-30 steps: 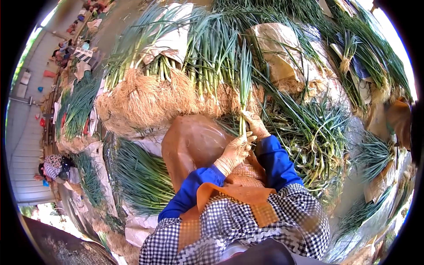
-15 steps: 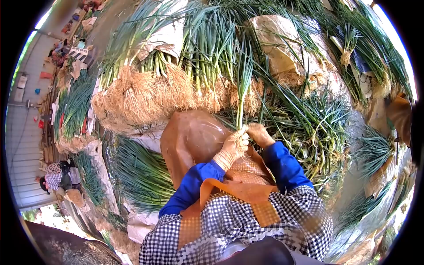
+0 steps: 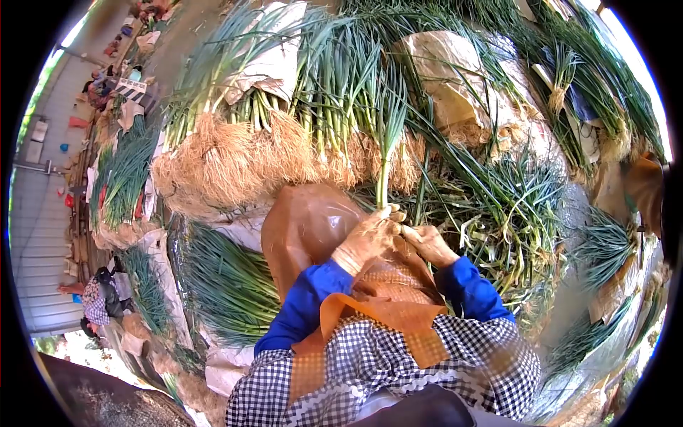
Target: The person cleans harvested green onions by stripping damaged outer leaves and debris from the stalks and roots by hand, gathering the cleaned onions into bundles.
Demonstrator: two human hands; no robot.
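In the head view, my left hand [image 3: 366, 238] is closed around the lower stems of a few green onions [image 3: 384, 167], whose leaves point up and away from me. Close beside it, my right hand [image 3: 429, 244] has its fingers pinched together near the base of the stems. What sits in that pinch is too small to make out. Under both hands lies a brown plastic apron [image 3: 306, 220] over my lap. Beyond my knees, a row of green onions with bushy tan roots [image 3: 235, 153] lies with leaves pointing away.
On the right is a heap of loose green onions and stripped leaves [image 3: 509, 220]. Another green onion pile [image 3: 228, 285] lies at my left. Pale sacks [image 3: 448, 75] rest among the onions ahead. A person in a checked top [image 3: 99, 299] is at the far left.
My right hand has moved down and slightly right, toward me. My left hand has shifted a little left and down, still gripping the green onions.
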